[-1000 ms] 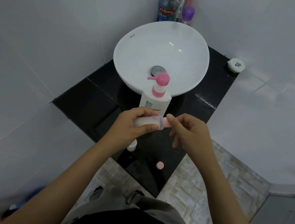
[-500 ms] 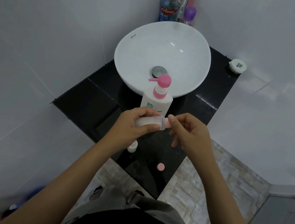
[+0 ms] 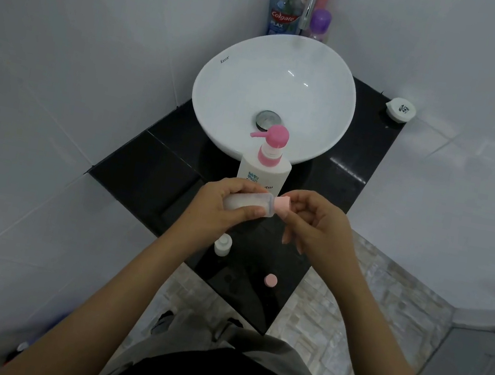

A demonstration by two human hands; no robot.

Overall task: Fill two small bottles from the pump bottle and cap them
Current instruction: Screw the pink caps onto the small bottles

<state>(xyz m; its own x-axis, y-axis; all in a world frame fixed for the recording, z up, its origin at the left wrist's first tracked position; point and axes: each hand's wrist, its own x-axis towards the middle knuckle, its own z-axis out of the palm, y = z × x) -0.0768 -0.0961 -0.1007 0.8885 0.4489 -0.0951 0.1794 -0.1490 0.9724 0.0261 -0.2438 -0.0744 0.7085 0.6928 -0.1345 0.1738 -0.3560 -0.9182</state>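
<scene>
Small bottle (image 3: 248, 204) held on its side above the front part of the black desk (image 3: 150, 171), white content visible inside, neck pointing to the right. Pink cap (image 3: 283, 205) sitting on that neck, looking a little more turned than half a second ago, otherwise almost nothing moved. Probably the screwing-on of the first cap in progress (seems close to finished, but the thread is hidden).

Left hand (image 3: 222, 212) wrapped round the bottle body, fingers (image 3: 252, 211) clamped on it, wrist bent inward, forearm coming up from lower left. Right hand (image 3: 318, 228) meeting it from the right, thumb and first fingers pinched on the cap, the other fingers loosely curled below.

Just behind the hands, the pump bottle (image 3: 263, 170) upright, pink head with the nozzle pointing left, in front of the white basin (image 3: 233, 86). Nearer on the desk, a second small bottle (image 3: 222, 244) standing open beside the left wrist, and a second pink cap (image 3: 270, 279) lying apart from it, near the front edge. Whether the second bottle is filled: cannot tell. Capping of it still to do.
</scene>
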